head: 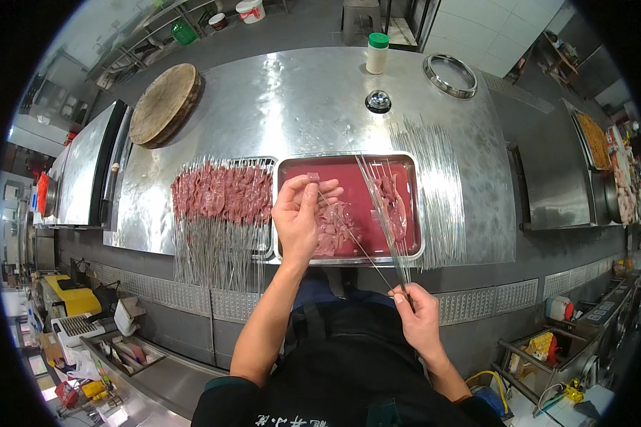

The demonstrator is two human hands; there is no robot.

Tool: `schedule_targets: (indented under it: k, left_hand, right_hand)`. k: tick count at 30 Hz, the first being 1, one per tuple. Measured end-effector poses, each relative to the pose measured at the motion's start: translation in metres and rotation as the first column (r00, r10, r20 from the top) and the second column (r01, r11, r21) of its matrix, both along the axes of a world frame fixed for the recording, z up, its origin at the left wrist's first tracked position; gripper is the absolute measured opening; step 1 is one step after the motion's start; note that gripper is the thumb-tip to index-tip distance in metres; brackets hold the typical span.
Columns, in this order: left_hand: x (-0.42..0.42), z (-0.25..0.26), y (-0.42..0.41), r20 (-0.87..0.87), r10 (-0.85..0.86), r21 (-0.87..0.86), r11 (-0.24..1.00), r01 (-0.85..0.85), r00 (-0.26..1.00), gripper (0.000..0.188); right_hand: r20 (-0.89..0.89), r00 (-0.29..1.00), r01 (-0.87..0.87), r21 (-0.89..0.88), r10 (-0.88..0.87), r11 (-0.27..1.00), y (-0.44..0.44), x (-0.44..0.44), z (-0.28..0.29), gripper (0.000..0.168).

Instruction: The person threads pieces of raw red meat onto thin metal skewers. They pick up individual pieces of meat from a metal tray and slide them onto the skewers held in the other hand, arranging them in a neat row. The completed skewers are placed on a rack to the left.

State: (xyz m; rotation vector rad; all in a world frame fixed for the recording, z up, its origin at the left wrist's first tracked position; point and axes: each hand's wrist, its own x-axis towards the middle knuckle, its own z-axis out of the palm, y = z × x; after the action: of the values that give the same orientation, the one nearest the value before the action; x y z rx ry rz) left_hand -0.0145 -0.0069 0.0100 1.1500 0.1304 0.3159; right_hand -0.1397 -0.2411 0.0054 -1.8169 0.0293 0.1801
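Observation:
My left hand (296,216) is over a steel tray (347,155), pinching a small piece of raw meat (313,177) between thumb and fingers. One thin metal skewer (355,240) slants from that hand down to my right hand (419,312); its tip is hidden near the left fingers. My right hand, in front of the tray's near right corner, grips a bundle of metal skewers (383,219) as well. Beneath my left hand, raw meat pieces (335,235) lie in reddish liquid. A few skewers threaded with meat (395,197) rest at the tray's right side.
Many meat-loaded skewers (221,192) lie across a second tray (270,235) on the left, handles overhanging the table's front edge. Bare skewers (435,197) are spread at right. Farther back stand a round wooden chopping block (163,104), call bell (378,101), green-lidded jar (376,56) and metal ring (450,76).

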Motion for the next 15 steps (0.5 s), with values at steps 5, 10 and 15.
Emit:
schedule_targets:
  k: [5, 10, 15]
  left_hand:
    - [-0.001, 0.000, -0.004, 0.054, 0.041, 0.122, 0.991, -0.047, 0.998, 0.016]
    - [-0.001, 0.004, -0.008, 0.069, 0.062, 0.107, 0.992, -0.069, 0.996, 0.015]
    - [0.000, 0.005, -0.014, 0.110, 0.107, 0.157, 0.980, -0.123, 0.988, 0.015]
  right_hand:
    - [-0.001, 1.000, 0.012, 0.006, -0.012, 1.000, 0.003, -0.001, 0.003, 0.008]
    - [-0.021, 1.000, 0.001, -0.025, -0.002, 1.000, 0.004, 0.000, 0.012, 0.008]
    - [-0.031, 0.999, 0.011, -0.012, -0.011, 1.000, 0.007, -0.001, 0.015, 0.008]
